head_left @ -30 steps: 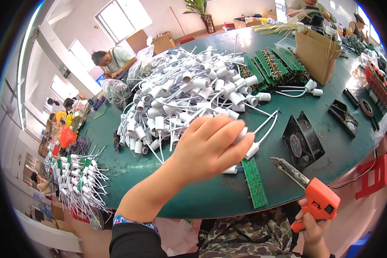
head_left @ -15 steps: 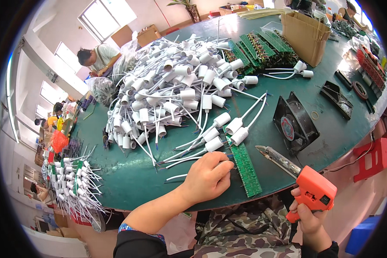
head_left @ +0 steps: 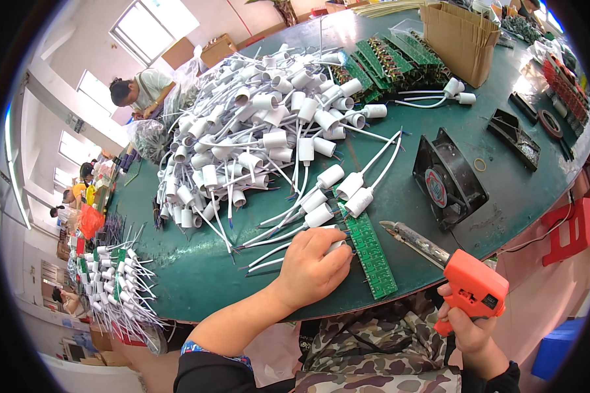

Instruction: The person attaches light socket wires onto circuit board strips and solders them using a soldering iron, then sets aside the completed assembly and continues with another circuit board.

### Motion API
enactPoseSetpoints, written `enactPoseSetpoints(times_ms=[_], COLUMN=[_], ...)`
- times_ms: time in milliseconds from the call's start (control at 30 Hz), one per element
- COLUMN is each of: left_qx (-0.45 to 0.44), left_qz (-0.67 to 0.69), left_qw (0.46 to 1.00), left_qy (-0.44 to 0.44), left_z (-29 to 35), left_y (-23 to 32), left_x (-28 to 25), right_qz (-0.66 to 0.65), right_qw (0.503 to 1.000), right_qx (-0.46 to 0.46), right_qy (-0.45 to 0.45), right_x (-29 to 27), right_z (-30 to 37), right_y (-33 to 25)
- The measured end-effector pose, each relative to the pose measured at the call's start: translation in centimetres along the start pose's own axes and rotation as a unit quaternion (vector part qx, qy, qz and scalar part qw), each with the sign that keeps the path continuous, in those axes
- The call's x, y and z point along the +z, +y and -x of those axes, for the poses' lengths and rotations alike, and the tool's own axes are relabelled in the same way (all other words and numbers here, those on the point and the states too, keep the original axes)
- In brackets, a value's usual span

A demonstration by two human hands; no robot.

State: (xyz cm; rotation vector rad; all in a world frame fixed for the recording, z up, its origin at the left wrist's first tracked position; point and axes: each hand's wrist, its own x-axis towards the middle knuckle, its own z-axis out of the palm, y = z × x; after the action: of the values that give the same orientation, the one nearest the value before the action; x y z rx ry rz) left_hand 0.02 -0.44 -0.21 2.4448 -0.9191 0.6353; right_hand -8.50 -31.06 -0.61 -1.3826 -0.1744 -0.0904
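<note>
While the right hand (head_left: 471, 326) was clamped around a red soldering gun (head_left: 476, 283), the left hand (head_left: 312, 267) had its fingers closed on a white socket (head_left: 336, 246) beside the green board (head_left: 368, 252).

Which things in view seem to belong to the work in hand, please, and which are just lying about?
Seemingly in use:
orange gun-shaped tool, held in the right hand
white wired sockets, one in the left hand
green circuit board, just right of that hand

Apparently just lying about:
black fan
black tray
cardboard box
</note>
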Motion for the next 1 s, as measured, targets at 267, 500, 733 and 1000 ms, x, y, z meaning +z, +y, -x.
enactPoseSetpoints(times_ms=[267,500,733,1000], left_qx=[0.014,0.035,0.033,0.028], left_qz=[-0.084,-0.113,-0.109,-0.108], left_qw=[0.996,0.993,0.994,0.994], left_qy=[0.014,0.001,0.002,0.002], left_z=[-0.2,-0.1,-0.1,-0.1], left_y=[-0.3,-0.4,-0.4,-0.4], left_x=[0.9,1.1,1.0,1.0], right_qz=[-0.006,-0.026,0.003,0.025], right_qw=[0.998,0.995,0.993,0.993], right_qx=[0.037,0.066,0.038,0.01], right_qy=[-0.04,-0.076,-0.114,-0.118], right_x=[0.0,0.4,-0.1,0.1], right_z=[-0.1,-0.2,-0.1,-0.4], right_y=[1.0,1.4,2.9,3.5])
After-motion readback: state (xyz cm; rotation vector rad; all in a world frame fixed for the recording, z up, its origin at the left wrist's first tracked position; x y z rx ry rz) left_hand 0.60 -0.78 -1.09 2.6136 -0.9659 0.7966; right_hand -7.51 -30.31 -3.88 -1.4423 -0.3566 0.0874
